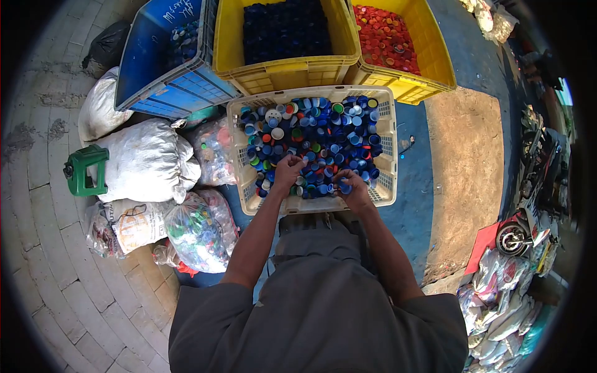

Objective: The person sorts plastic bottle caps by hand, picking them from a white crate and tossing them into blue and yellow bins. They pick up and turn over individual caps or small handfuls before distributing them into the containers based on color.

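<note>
A cream plastic crate point(237, 133) holds a heap of loose bottle caps point(323, 133), mostly blue, with some white, green, red and orange ones. Over the near left part of the heap, my left hand point(287, 176) is closed in a pinch, with a small pale bottle cap point(305, 160) at its fingertips. To its right, my right hand point(355, 191) curls round a blue bottle cap point(344, 186) near the crate's front edge. Whether more caps lie inside its fingers is hidden.
Behind the crate stand a blue bin point(186, 90), a yellow bin of dark blue caps point(280, 74) and a yellow bin of red caps point(429, 87). White sacks point(143, 155), a green jerrycan point(87, 171) and a clear bag of caps point(199, 233) lie left. Bagged material point(504, 298) is piled right.
</note>
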The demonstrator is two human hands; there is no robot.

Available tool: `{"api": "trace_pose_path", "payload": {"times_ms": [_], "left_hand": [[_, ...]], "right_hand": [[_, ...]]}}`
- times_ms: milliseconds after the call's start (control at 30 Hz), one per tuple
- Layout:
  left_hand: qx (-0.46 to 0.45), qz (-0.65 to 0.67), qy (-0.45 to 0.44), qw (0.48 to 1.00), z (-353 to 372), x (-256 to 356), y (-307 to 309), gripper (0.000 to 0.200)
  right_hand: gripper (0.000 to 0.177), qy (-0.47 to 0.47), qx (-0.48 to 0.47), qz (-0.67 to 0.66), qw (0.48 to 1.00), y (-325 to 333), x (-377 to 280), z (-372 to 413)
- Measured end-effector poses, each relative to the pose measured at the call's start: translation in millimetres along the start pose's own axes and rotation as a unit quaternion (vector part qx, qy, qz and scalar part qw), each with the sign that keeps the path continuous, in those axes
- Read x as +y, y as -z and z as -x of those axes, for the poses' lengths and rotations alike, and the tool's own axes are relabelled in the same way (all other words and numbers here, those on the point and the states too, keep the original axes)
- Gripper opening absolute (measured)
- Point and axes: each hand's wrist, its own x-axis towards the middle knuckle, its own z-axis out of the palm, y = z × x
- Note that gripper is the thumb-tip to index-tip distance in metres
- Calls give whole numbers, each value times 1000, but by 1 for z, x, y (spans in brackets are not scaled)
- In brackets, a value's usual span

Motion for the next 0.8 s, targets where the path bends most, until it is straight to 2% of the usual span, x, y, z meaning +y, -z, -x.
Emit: {"api": "trace_pose_path", "payload": {"times_ms": [33,100,167,200,267,300,367,467,567,667,800], "left_hand": [[-10,120,77,990,8,15,1,22],[-41,284,81,954,20,29,6,16],[-86,443,63,890,27,37,13,14],[-97,477,64,871,33,46,16,15],[-100,514,58,850,39,46,23,15],[-103,531,54,839,42,49,25,15],[-65,539,50,839,52,51,28,14],[-42,543,32,838,65,45,38,18],[-2,552,44,833,75,29,53,18],[16,533,44,845,80,4,65,18],[43,515,57,854,94,-5,67,18]], "right_hand": [[23,-6,8,4,1000,-1,1,-4],[18,-15,27,28,999,-2,3,-11],[16,-18,47,67,996,-4,4,-21],[17,-21,63,105,992,-6,5,-27],[21,-23,94,180,979,-11,6,-37],[21,5,94,277,956,-10,8,-44],[23,63,92,460,881,-9,12,-57],[28,90,79,643,757,-22,9,-66],[37,134,46,690,710,-18,17,-80],[40,95,58,756,645,-34,14,-83],[42,86,49,776,622,-52,11,-85]]}}
